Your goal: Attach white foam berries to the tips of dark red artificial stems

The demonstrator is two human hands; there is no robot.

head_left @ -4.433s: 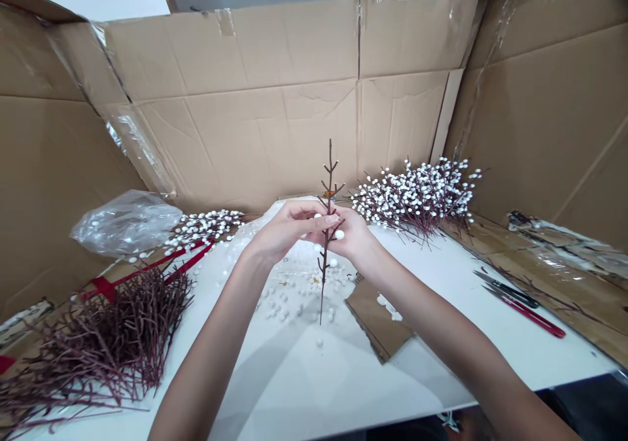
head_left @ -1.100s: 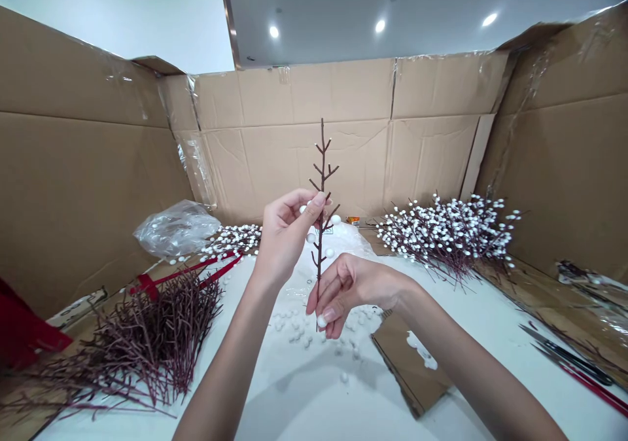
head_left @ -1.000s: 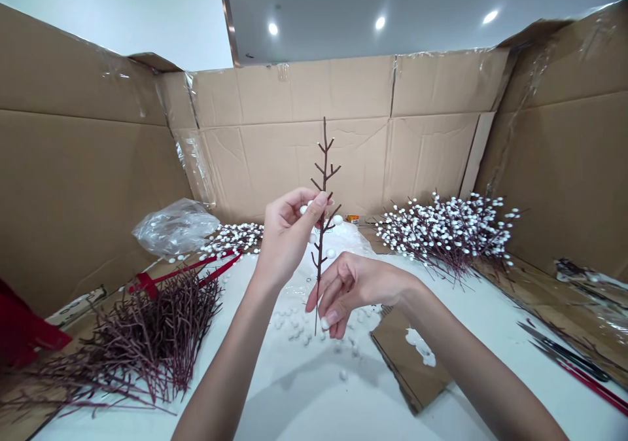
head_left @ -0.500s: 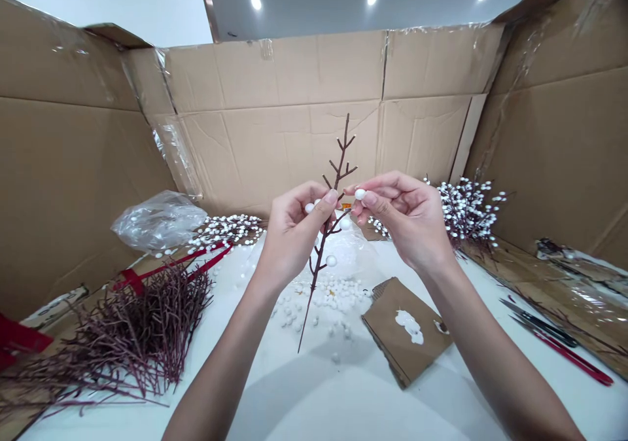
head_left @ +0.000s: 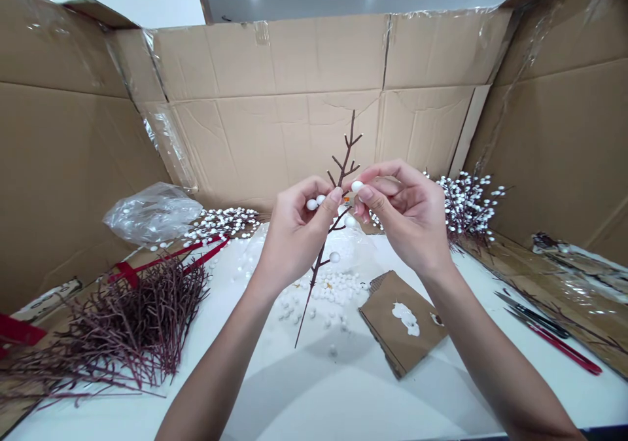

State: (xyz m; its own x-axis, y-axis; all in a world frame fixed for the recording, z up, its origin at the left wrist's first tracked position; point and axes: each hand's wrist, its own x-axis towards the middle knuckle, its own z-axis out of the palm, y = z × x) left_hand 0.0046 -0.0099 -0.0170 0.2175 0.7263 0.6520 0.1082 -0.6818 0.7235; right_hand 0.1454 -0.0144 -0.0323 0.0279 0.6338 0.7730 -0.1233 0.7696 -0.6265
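Observation:
My left hand point(head_left: 301, 228) pinches a brown artificial twig point(head_left: 311, 290) that stands nearly upright, its tip leaning right. Two white balls point(head_left: 312, 204) show at the fingers of that hand; whether they sit on the twig or in the hand I cannot tell. Another white ball point(head_left: 334, 257) is on a lower side branch. Between thumb and fingertips my right hand point(head_left: 409, 212) grips a white foam berry point(head_left: 356, 186), close beside the twig's middle. Several upper branch ends are bare. Below lie loose white berries point(head_left: 338, 287) on the white table point(head_left: 275, 395).
A cardboard piece point(head_left: 387, 349) carries a white glue blob point(head_left: 406, 318). Bare twigs point(head_left: 147, 323) are heaped at left, near a plastic bag point(head_left: 152, 213). Berry-covered branches point(head_left: 468, 205) lie at back right. Tweezers point(head_left: 564, 349) rest at right. Cardboard walls point(head_left: 294, 55) surround the table.
My right hand has brought the berry slightly left, nearer the twig's side branch. The twig's top has tipped a little to the right. The view has shifted slightly.

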